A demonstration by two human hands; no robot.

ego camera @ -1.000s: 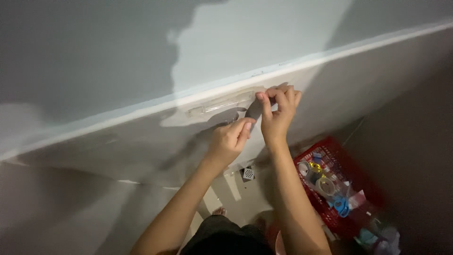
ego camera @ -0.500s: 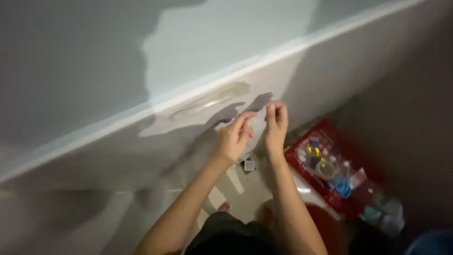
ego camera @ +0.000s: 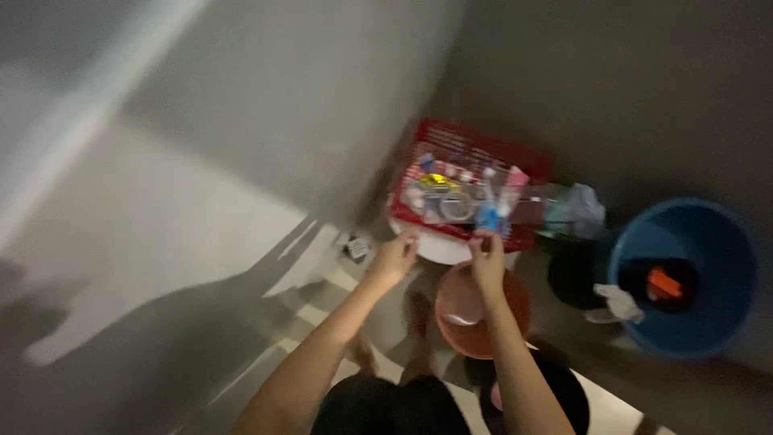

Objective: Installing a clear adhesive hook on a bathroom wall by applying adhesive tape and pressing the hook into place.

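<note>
Both hands' grips look loosely curled at the red basket [ego camera: 467, 173]; blur hides any hold.

A: Light level?
B: Dim; brightest on the pale wall [ego camera: 193, 217] at left, source apparently behind the person.
A: Shadows?
B: Broad dark arm shadows across the lower wall.
A: Sharpness?
B: Motion blur throughout; basket [ego camera: 471, 193] contents smeared, hands soft. Bucket [ego camera: 684, 274] colour holds. No glare.
</note>
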